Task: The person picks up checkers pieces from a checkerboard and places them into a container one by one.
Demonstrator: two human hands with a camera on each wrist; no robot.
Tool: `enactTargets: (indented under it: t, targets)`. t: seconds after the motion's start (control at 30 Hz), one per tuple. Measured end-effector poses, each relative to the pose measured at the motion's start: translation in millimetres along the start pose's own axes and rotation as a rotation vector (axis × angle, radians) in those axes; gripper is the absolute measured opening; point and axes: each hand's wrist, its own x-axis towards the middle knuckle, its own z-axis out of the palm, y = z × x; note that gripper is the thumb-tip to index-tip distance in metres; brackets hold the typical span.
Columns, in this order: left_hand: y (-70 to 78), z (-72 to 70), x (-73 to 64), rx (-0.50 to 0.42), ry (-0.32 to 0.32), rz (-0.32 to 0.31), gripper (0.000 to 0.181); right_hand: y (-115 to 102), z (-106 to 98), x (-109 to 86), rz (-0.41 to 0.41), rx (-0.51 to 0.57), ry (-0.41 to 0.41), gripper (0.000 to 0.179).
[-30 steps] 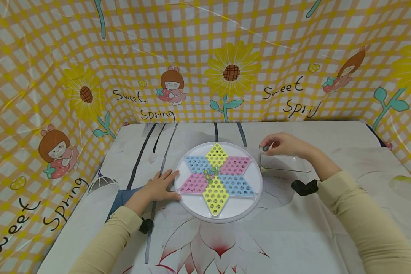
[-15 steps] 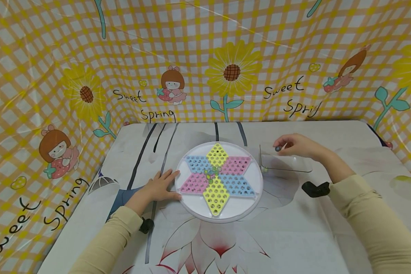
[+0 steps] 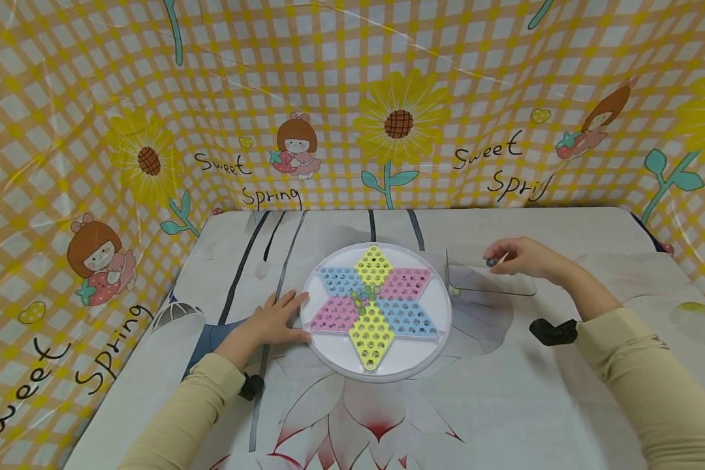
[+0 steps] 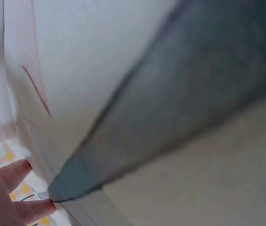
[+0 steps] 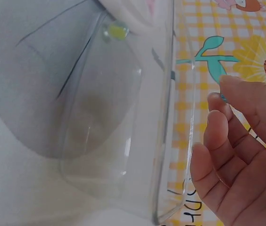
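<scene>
A dark marble (image 3: 492, 262) is pinched between the thumb and fingertips of my right hand (image 3: 519, 256), above a clear plastic box (image 3: 493, 292). One yellow-green marble (image 5: 118, 31) lies in the corner of that box in the right wrist view. To the left is a round white Chinese checkers board (image 3: 411, 356) with a yellow, pink and blue star of holes. Several greenish marbles (image 3: 362, 296) sit at its centre. My left hand (image 3: 273, 321) rests with spread fingers at the board's left rim, its fingertips right at the edge.
A pale cloth (image 3: 476, 411) with a flower print covers the table. Behind and at the sides hangs a yellow checked curtain (image 3: 341, 72). Each wrist carries a black camera, such as the right wrist camera (image 3: 552, 331).
My right hand has moved right and slightly nearer with the dark marble, from the box's left end to over its middle. The left hand and the board have stayed put.
</scene>
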Motion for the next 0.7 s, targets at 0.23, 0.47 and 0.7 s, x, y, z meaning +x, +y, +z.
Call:
enactTargets:
  t: [0.23,0.47,0.7]
  targets:
    - [-0.2,0.4,-0.1,0.001,0.005,0.003,0.092,8,0,-1.5,0.018,-0.01,-0.006,0.031]
    - [-0.3,0.7,0.0,0.004,0.006,0.005,0.092,15,0,-2.0,0.025,-0.014,0.0,0.03]
    - [0.1,0.6,0.2,0.005,0.005,0.003,0.092,13,-2,-3.3,0.024,-0.013,0.007,0.03]
